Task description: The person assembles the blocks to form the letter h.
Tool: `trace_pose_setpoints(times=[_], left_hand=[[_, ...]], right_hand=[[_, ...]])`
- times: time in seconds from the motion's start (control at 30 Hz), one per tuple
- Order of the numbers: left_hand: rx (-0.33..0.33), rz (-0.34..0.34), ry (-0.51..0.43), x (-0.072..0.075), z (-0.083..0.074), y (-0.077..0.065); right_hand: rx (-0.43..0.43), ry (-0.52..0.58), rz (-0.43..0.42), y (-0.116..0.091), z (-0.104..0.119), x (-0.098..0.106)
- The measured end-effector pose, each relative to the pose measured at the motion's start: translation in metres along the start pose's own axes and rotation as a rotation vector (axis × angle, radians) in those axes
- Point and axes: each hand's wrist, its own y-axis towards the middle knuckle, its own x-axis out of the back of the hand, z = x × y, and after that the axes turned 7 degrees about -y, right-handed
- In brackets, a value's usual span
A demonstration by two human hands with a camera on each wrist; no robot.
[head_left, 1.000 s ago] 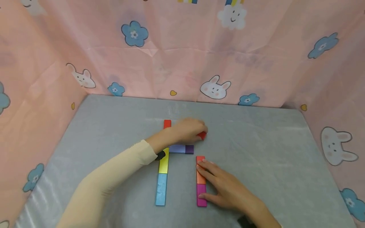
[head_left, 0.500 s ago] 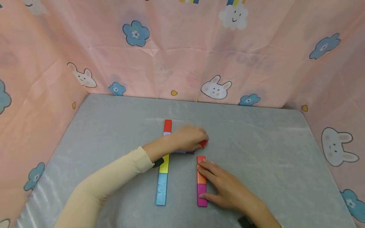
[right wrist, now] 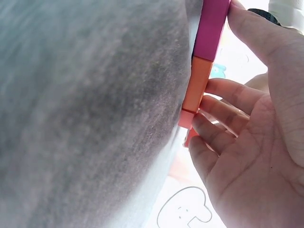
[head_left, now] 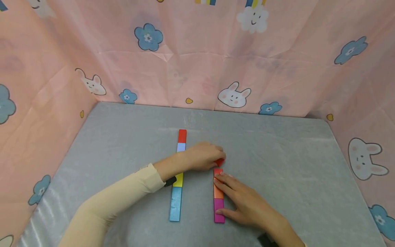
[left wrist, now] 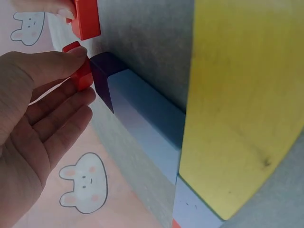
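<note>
My left hand (head_left: 202, 156) pinches a small red block (left wrist: 81, 76) between thumb and fingers. In the left wrist view that block is right at the end of a dark purple block (left wrist: 104, 78), which adjoins a light blue-purple block (left wrist: 147, 123). My right hand (head_left: 243, 199) touches the right-hand row with extended fingers. This row has a red block (head_left: 217, 171) at its far end, then an orange block (head_left: 218, 193) and a magenta block (head_left: 219, 211). In the head view, my left hand hides the crosswise blocks.
A left-hand row holds a red block (head_left: 182, 136), a lavender block (head_left: 181, 147), a yellow block (head_left: 178, 180) and a light blue block (head_left: 175, 204). All lie on a grey table (head_left: 293, 164), with a pink patterned curtain (head_left: 191, 68) around its back and sides.
My left hand has moved nearer with the red block, toward the far end of the right-hand row, covering the crosswise blocks. My right hand has stayed in place.
</note>
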Motion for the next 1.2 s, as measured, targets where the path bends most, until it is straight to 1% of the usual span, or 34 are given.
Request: trace_pose_setpoints(times=[0.13, 0.43, 0.67, 0.8, 1.03, 1.2], left_hand=[[-0.004, -0.004, 0.006, -0.001, -0.002, -0.002], [-0.003, -0.001, 0.034, -0.009, -0.001, -0.003], [-0.006, -0.011, 0.017, -0.012, 0.001, -0.005], [-0.006, -0.008, 0.014, -0.014, 0.002, -0.006], [-0.007, -0.006, -0.003, -0.015, 0.001, -0.008], [-0.003, 0.001, -0.019, -0.016, 0.001, -0.008]], right_hand=[[0.011, -0.006, -0.016, 0.001, 0.000, 0.000], [0.010, 0.000, -0.014, 0.000, 0.000, 0.000], [0.006, 0.000, -0.005, 0.001, 0.000, 0.000], [0.005, 0.006, 0.000, 0.001, 0.000, 0.000], [0.017, -0.011, -0.017, 0.001, 0.000, 0.000], [0.010, -0.011, -0.004, 0.001, 0.002, 0.001]])
